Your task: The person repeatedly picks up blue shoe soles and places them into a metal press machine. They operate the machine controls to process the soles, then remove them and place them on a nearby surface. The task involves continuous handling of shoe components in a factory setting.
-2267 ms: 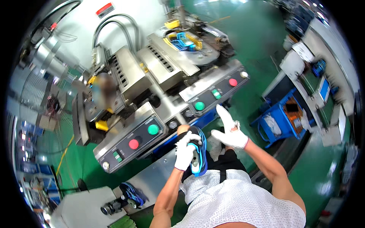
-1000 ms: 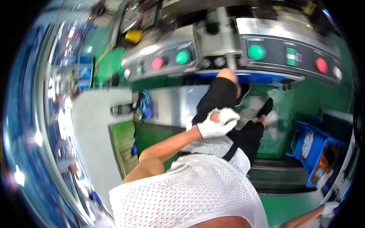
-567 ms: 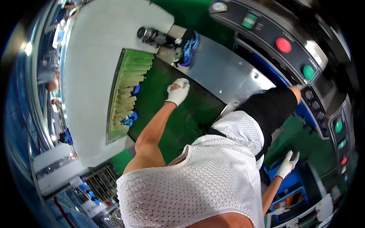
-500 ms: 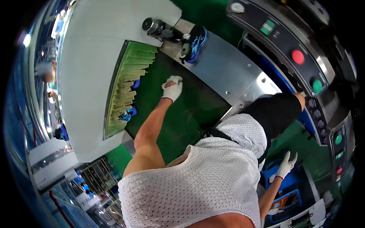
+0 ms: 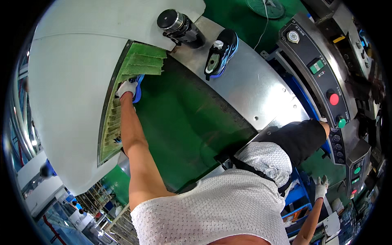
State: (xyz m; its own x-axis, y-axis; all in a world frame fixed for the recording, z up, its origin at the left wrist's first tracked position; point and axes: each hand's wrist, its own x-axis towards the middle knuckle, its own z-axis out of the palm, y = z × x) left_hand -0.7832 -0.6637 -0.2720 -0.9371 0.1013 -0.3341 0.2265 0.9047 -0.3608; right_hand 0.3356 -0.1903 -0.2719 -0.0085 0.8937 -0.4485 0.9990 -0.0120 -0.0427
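My left hand [image 5: 127,89], in a white glove, reaches into the green strip curtain [image 5: 143,59] at the machine opening on the left. Its fingers close around a shoe [image 5: 139,90] with a blue sole, which pokes out between the strips; the fingertips are partly hidden. Another shoe [image 5: 222,55], black with blue and purple stripes, lies on the metal ledge [image 5: 245,79] ahead. My right hand [image 5: 321,188], also gloved, hangs out at the lower right with its fingers apart and nothing in it.
A black flask [image 5: 179,28] stands beside the shoe on the ledge. To the right runs a control panel with a red button [image 5: 333,98] and a green button [image 5: 341,121]. Blue crates [image 5: 297,194] sit at the lower right. A white machine housing [image 5: 73,102] borders the curtain.
My left hand has gone left from over the dark green surface to the strip curtain and taken hold of a shoe there. My right hand stays empty. The whole view has shifted.
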